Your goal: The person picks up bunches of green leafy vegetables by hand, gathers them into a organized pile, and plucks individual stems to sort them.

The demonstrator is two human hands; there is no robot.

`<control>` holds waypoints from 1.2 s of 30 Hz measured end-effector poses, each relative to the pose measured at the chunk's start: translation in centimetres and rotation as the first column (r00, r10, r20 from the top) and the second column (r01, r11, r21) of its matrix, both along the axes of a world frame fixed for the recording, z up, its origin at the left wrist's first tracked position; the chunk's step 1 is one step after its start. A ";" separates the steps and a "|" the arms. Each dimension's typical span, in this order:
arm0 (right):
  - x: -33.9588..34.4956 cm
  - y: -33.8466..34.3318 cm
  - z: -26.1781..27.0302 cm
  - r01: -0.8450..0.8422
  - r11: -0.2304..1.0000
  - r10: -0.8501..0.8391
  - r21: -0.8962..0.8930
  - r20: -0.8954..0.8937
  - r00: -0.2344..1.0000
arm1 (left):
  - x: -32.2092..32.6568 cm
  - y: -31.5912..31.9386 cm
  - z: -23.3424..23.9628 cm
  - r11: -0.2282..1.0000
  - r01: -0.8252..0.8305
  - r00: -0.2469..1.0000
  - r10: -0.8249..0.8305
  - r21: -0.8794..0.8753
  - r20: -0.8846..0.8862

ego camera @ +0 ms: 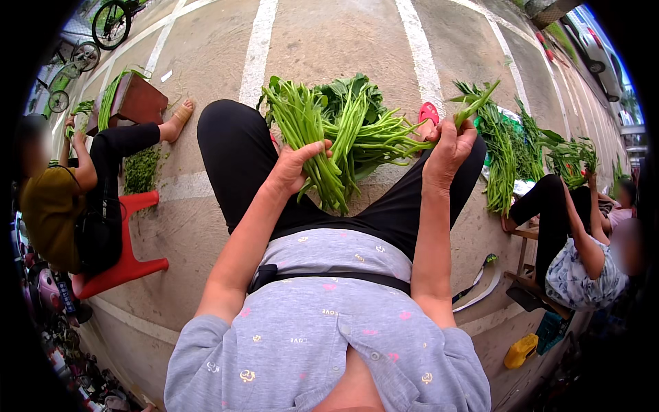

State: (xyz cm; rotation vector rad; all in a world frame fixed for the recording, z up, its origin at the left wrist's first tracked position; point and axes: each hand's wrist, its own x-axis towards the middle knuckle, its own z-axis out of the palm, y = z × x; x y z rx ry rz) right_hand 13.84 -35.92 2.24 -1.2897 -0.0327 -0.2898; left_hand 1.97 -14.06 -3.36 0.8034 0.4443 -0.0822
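My left hand (pixel 292 169) is closed around a thick bundle of long green leafy-vegetable stems (pixel 301 121), which slants up and away between my knees. Raised above my right knee, my right hand (pixel 452 149) pinches a small green leafy sprig (pixel 480 104) between thumb and fingers. Just beyond and right of the left-hand bundle lies a heap of the same stalks (pixel 360 123), dark leaves at the far end. Some loose stems reach toward my right wrist. What lies under the heap is hidden.
On the left, a person (pixel 56 206) sits on a red plastic stool (pixel 136 242) beside a dark red box (pixel 136 100). To the right, another person (pixel 576 257) sits near piled greens (pixel 499 159). A strap (pixel 476 286) and a yellow container (pixel 521 351) lie on the painted concrete (pixel 340 36).
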 end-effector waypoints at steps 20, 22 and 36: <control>-1.5 1.8 -3.3 -0.217 0.940 0.308 0.264 -0.379 0.873 | -0.1 0.1 -0.3 0.998 -0.021 1.000 0.022 -0.057 0.013; -0.2 -0.3 -2.9 -0.094 0.962 0.172 0.257 -0.302 0.938 | 0.1 0.1 -0.2 0.997 -0.046 0.999 0.046 -0.062 -0.007; -4.7 5.6 -2.6 -0.785 0.617 0.722 0.060 -0.441 0.533 | -0.1 -0.5 0.7 0.985 0.171 0.979 -0.174 0.035 0.111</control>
